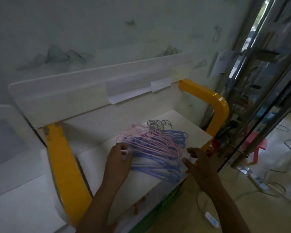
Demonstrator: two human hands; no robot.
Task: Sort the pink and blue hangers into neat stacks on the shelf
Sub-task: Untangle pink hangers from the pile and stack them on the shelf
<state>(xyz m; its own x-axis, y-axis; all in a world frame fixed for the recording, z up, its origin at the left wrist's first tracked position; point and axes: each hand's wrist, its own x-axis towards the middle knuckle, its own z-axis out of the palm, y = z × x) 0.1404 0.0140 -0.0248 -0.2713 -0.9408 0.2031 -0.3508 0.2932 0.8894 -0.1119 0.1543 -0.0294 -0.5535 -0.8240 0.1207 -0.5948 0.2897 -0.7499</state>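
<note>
Hangers (154, 148) piled on shelf (188, 126), frame centre; left hand (118, 163) touching pile's left edge, right hand (198, 165) at its right.

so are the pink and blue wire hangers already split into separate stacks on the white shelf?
No: the pink wire hangers lie mixed across the blue wire hangers in one pile on the white shelf.

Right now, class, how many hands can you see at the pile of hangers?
2. The left hand pinches the pile's left edge; the right hand hovers open at its right edge.
</note>
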